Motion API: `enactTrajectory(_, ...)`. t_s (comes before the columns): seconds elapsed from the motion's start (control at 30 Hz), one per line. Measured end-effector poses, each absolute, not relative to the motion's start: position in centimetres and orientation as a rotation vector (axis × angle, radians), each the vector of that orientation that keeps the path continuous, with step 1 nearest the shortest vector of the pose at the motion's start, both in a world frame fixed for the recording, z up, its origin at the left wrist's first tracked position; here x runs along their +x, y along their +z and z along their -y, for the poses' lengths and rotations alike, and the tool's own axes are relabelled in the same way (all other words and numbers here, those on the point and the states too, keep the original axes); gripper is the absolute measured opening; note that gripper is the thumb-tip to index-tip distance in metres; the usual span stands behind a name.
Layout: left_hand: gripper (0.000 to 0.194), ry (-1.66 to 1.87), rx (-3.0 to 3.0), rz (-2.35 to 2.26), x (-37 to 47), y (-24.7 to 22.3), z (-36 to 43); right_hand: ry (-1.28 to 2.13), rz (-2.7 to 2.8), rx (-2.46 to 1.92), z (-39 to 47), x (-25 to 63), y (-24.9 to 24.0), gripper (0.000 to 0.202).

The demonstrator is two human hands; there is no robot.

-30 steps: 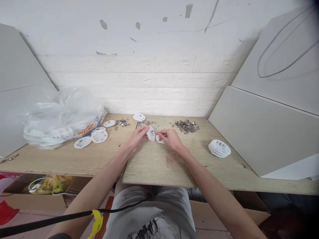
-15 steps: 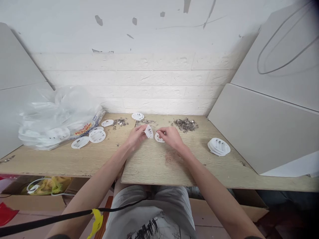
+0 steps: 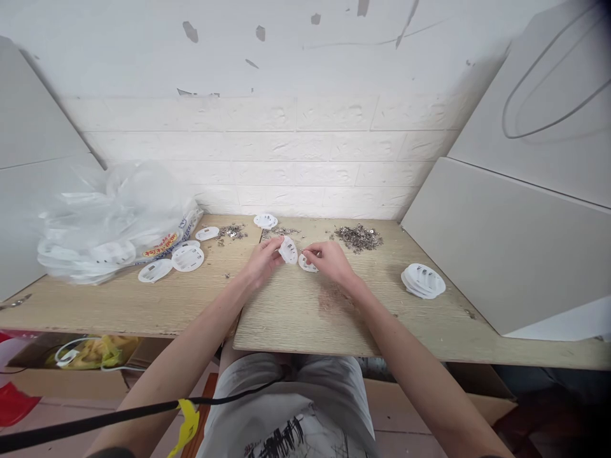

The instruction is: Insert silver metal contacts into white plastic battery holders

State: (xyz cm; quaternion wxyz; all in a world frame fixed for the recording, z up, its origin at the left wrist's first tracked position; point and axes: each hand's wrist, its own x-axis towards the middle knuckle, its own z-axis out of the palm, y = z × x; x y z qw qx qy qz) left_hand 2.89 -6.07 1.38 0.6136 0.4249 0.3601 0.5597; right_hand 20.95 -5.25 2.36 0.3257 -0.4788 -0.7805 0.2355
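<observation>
My left hand [image 3: 265,261] grips a round white plastic disc [image 3: 288,250] by its left edge, tilted up above the table, with small metal pieces on its face. Just to the right, my right hand [image 3: 328,259] has thumb and fingertips pinched together; whatever is between them is too small to make out. Beneath those fingertips another white disc [image 3: 307,263] lies on the wood, partly covered. Behind the hands are a small scatter of metal pieces [image 3: 285,233] and a white disc [image 3: 265,221]. A larger heap of metal pieces [image 3: 359,238] lies behind my right hand.
A stack of white discs [image 3: 423,281] stands at the right of the table [image 3: 305,318]. On the left are loose discs [image 3: 188,258], a metal pile [image 3: 233,231] and a clear plastic bag [image 3: 114,222] of discs. Grey panels flank both sides; a brick-patterned wall is behind.
The disc in my left hand has turned to show more of its face. My right hand stays pinched close by. The whole view has shifted slightly.
</observation>
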Motion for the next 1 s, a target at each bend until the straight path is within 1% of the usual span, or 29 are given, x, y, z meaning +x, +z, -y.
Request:
enactTrajectory(0.13, 0.030, 1.291, 1.056, -0.783, 2.8, 1.6, 6.1, 1.014, 1.687, -1.113, 5.0, 20.6, 2.2, 0.030)
enactTrajectory(0.27, 0.037, 1.224, 1.097, -0.716, 3.1, 1.6, 6.4, 1.119, 1.574, -1.064, 5.0, 20.1, 1.9, 0.033)
enactTrajectory(0.33, 0.040, 1.245, 1.140, -0.754, 3.3, 1.6, 6.5, 1.058, 1.578, -1.052, 5.1, 19.8, 1.6, 0.031)
enactTrajectory(0.43, 0.037, 1.341, 1.232, -0.903, 3.5, 1.4, 6.6, 0.904, 1.600, -1.023, 5.1, 19.5, 1.3, 0.029)
enactTrajectory(0.5, 0.035, 1.397, 1.255, -0.990, 3.4, 1.2, 6.5, 0.916, 1.617, -0.989, 5.1, 19.5, 1.2, 0.032)
enactTrajectory(0.57, 0.035, 1.454, 1.231, -1.036, 3.1, 1.0, 6.2, 0.998, 1.677, -0.992, 4.9, 19.7, 1.2, 0.036)
enactTrajectory(0.63, 0.036, 1.506, 1.192, -1.074, 2.9, 0.8, 6.0, 0.989, 1.814, -1.066, 4.8, 20.1, 1.4, 0.034)
enactTrajectory(0.73, 0.039, 1.537, 1.141, -1.113, 2.7, 0.9, 5.8, 0.759, 2.028, -1.271, 4.8, 21.0, 2.0, 0.028)
enactTrajectory(0.87, 0.038, 1.512, 1.164, -1.124, 2.7, 1.0, 5.9, 0.413, 2.002, -1.630, 4.9, 22.0, 3.0, 0.035)
enactTrajectory(0.93, 0.036, 1.490, 1.200, -1.122, 2.8, 1.0, 6.0, 0.351, 1.936, -1.641, 5.0, 22.2, 3.4, 0.039)
enactTrajectory(1.0, 0.034, 1.470, 1.232, -1.113, 2.9, 1.0, 6.0, 0.446, 1.883, -1.484, 5.0, 22.1, 3.3, 0.040)
